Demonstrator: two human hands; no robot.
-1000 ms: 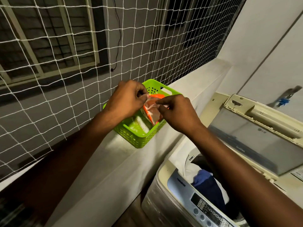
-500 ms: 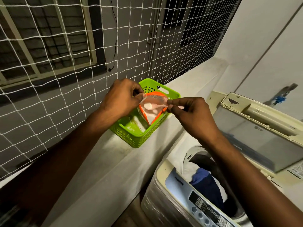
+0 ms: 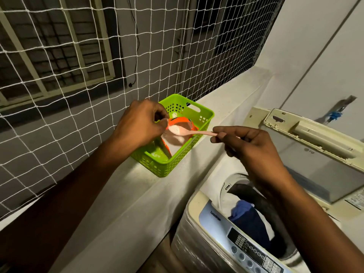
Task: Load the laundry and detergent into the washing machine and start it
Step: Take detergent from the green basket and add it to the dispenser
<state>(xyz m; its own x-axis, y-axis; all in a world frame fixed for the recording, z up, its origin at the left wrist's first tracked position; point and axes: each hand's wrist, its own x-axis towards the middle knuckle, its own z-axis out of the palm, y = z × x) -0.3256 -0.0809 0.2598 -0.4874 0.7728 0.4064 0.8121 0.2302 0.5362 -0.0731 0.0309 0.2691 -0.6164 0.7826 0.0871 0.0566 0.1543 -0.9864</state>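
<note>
The raised lid (image 3: 315, 164) of the washing machine (image 3: 197, 223) carries an LG logo (image 3: 309, 151), seen upside down near its hinge edge. A short dark word (image 3: 215, 215) at the left end of the control panel (image 3: 246, 247) is too small to read surely. The panel's button captions and the sticker (image 3: 355, 200) at the machine's right edge are illegible.

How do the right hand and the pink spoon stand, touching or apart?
Touching. The head view shows the right hand pinching the handle of the pink spoon between thumb and forefinger.
</note>
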